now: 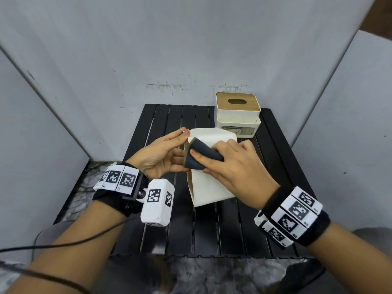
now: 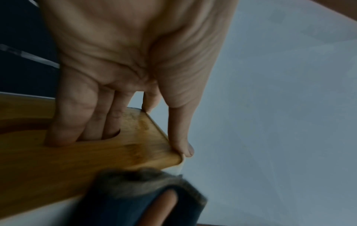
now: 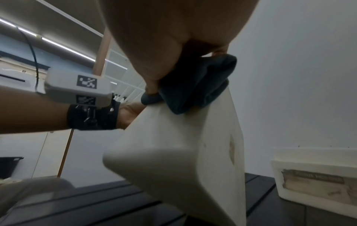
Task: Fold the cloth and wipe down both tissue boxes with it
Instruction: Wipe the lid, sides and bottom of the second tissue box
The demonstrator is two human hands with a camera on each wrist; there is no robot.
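Observation:
My left hand (image 1: 182,149) grips a white tissue box (image 1: 210,183) tipped on its side above the table. Three fingers (image 2: 63,122) reach into the slot of its wooden lid (image 2: 96,160), and the thumb presses the lid's corner. My right hand (image 1: 199,162) pinches a folded dark grey cloth (image 1: 201,152) and presses it against the box's upper edge near the lid. The right wrist view shows the cloth (image 3: 193,85) lying on the top corner of the box (image 3: 183,145). A second white tissue box (image 1: 237,115) with a wooden lid stands at the back right.
The black slatted table (image 1: 233,230) lies under both hands, with grey walls close behind and on both sides. The second box (image 3: 313,183) carries a worn label on its front. A black cable runs from my left wrist camera off to the left.

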